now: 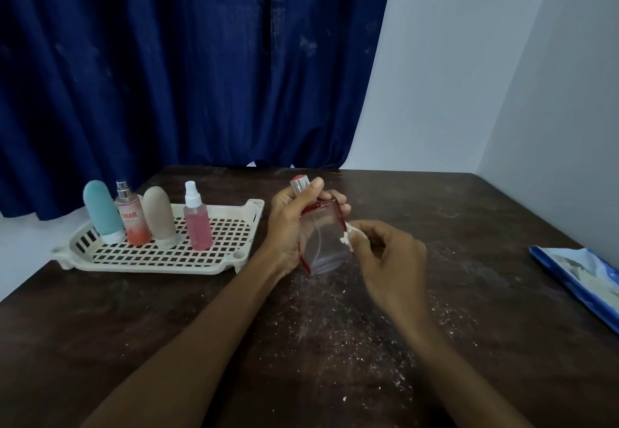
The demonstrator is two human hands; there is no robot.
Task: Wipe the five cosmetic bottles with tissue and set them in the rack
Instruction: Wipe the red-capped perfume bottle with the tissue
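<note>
Dark blue curtain (pixel 167 59) hung behind bench (pixel 134 327), beyond left hand (pixel 288 226). Pale walls (pixel 435 76) met in corner beyond right hand (pixel 392 260). Dark wooden bench scuffed, flecked white beneath both hands. Light dim.

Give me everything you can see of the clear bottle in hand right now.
The clear bottle is squarish and flat-sided, glass-like, with red edges and a silvery cap with a red top. No liquid is visible inside. It is held over the dark table, cap up and leaning away. The left hand grips its left side, fingers round the shoulder. The right hand pinches a small white tissue against its right edge.
</note>
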